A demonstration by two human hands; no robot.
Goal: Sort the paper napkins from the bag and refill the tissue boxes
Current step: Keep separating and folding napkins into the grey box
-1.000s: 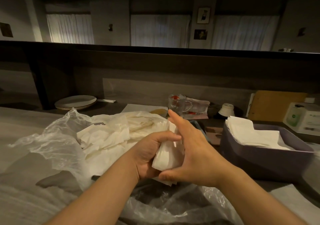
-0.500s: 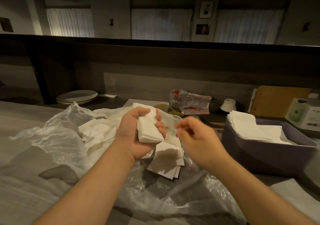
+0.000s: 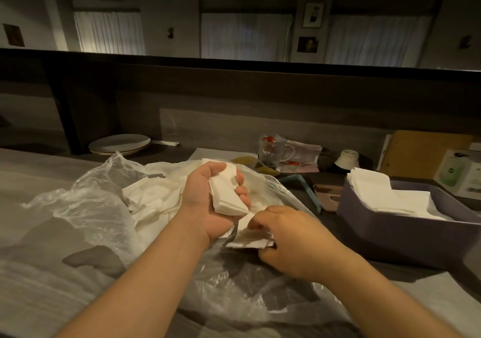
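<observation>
Both bare forearms reach in from the bottom edge over a crumpled clear plastic bag (image 3: 86, 215) spread on the grey wood-grain counter (image 3: 31, 272).

Right hand (image 3: 294, 241), nearest: knuckles up, fingers curled down onto a small flat stack of white folded napkins (image 3: 250, 241) lying on the bag. Thumb and fingertips pinch the stack's edges.

Left hand (image 3: 210, 202), just above and left of the right: palm turned up, fingers wrapped round a thick wad of white folded napkins (image 3: 226, 194). The wad is held clear of the bag, its lower end just above the right hand's knuckles; the two hands are near but apart.

Behind the left hand, inside the bag's open mouth, a loose heap of white napkins (image 3: 151, 199), unsorted and rumpled.

Right of the hands, a dull purple open-topped tissue box (image 3: 390, 233) on the counter, partly filled with flat white napkins (image 3: 385, 194), some rising over its far left corner.

Further back: a clear glass mug with red print (image 3: 273, 148), a small white ceramic cup turned upside down (image 3: 348, 158), a white carton with a green label (image 3: 460, 173) and a brown cardboard sheet (image 3: 421, 155) leaning at the wall. Far left, stacked pale round plates (image 3: 119, 143).

Beyond, a dark ledge and curtained windows (image 3: 244, 35).
</observation>
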